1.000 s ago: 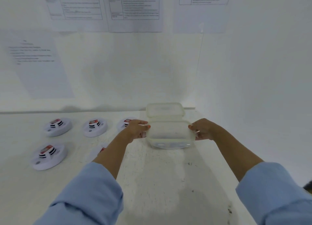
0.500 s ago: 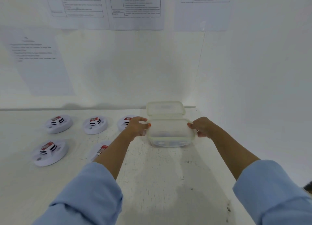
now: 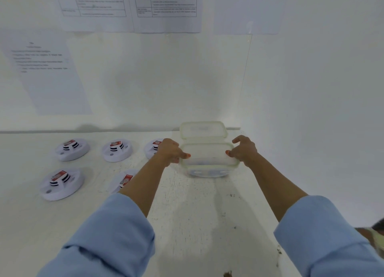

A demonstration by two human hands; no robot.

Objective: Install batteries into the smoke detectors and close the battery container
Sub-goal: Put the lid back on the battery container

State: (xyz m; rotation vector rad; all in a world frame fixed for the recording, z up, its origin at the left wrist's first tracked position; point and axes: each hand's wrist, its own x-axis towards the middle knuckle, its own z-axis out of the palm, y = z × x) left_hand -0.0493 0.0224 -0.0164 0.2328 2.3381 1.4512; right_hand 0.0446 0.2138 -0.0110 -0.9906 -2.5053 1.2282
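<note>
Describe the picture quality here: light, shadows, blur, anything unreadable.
Head view: flat, bright light merges white wall and white tabletop, with faint shadows on it; head view: printed paper sheets too blurred to read; head view: contents of the translucent plastic container are only a smear.

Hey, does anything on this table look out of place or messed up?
Nothing spilled or broken. The smoke detectors sit in rows left of the container; what looks like its lid lies just behind it. Only the table shows scuffed paint and dark specks.
</note>
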